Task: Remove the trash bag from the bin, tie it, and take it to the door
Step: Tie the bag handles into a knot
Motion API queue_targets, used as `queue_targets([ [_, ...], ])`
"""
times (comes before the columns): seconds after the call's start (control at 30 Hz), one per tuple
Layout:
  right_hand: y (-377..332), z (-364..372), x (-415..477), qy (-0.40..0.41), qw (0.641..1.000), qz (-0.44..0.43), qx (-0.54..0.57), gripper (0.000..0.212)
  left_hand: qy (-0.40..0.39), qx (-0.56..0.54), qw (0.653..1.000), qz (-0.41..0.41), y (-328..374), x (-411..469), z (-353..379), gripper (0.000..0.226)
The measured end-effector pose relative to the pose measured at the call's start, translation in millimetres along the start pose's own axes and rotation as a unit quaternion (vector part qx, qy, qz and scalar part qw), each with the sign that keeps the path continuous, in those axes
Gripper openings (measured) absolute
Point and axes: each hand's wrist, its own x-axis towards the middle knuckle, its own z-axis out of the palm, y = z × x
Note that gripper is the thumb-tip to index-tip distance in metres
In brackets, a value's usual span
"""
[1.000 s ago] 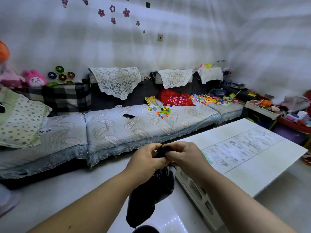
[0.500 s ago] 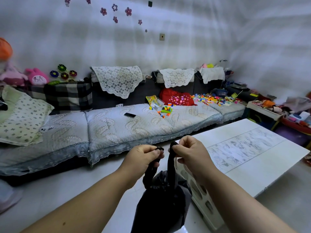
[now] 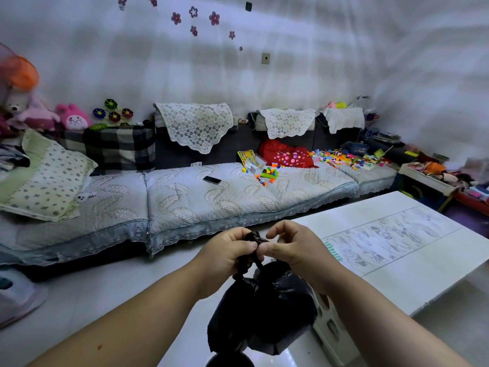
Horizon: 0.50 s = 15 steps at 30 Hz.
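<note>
Head view, tying stage. A black trash bag [image 3: 260, 311] hangs free in the lower centre of the frame, lifted clear of the floor and out of the bin; a dark round rim at the bottom edge may be the bin, though too little shows to be sure. Both hands meet at the bag's gathered neck, just above its bulging body. The left hand [image 3: 226, 251] is closed around a bunched black strip of the bag's mouth, thumb pressed against the curled fingers. The right hand [image 3: 293, 247] pinches the neighbouring strip between thumb and forefinger, the remaining fingers loosely curled. The two hands touch or nearly touch at the knot site. The bag hangs just beside the near corner of a white worktop [image 3: 412, 260] at lower right; a sofa [image 3: 201, 202] strewn with toy bricks runs across the middle of the frame.

Judged step: the knot is being formed, not yet visibly drawn tight. The next move calls for pulling the two strips apart firmly to seat the knot without tearing the thin film. No door is visible in this view.
</note>
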Motion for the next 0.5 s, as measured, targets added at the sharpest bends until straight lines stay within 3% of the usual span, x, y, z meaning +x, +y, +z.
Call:
queue_targets([
  [0.1,2.9,2.2,6.6,-0.020,0.995,-0.007,-0.097,0.040,-0.011,0.015,1.000,-0.010,-1.2,-7.4,-7.6,0.008],
  [0.2,1.3,15.9,13.8,-0.145,0.987,-0.016,-0.067,0.056,-0.018,0.099,0.995,-0.017,-2.4,-18.1,-17.9,0.020],
  [0.27,-0.6,34.7,18.7,-0.229,0.972,-0.022,-0.040,0.043,0.003,0.167,0.986,-0.023,-2.8,-26.9,-28.5,0.022],
  [0.33,-2.4,55.6,23.6,-0.251,0.965,-0.015,-0.069,0.022,0.066,0.236,0.969,-0.018,-7.1,-35.8,-45.7,0.024],
  [0.4,-2.8,82.0,30.2,-0.245,0.963,-0.001,-0.108,0.009,0.148,0.340,0.929,-0.002,-15.3,-51.3,-74.2,0.016],
  [0.5,-11.1,126.8,37.0,-0.256,0.958,-0.009,-0.133,0.021,0.202,0.507,0.838,-0.022,-23.2,-85.5,-120.8,0.012],
])
